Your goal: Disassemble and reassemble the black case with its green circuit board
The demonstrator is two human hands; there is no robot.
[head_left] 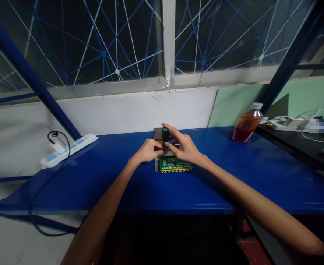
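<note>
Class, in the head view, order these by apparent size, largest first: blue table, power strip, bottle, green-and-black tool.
1. Blue table
2. Power strip and bottle: too close to rank; the strip looks longer, the bottle broader
3. Green-and-black tool

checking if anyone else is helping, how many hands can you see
2: the left hand by the lower part of the black-and-green tool, and the right hand to its right, both beside the green board. No others show.
</note>
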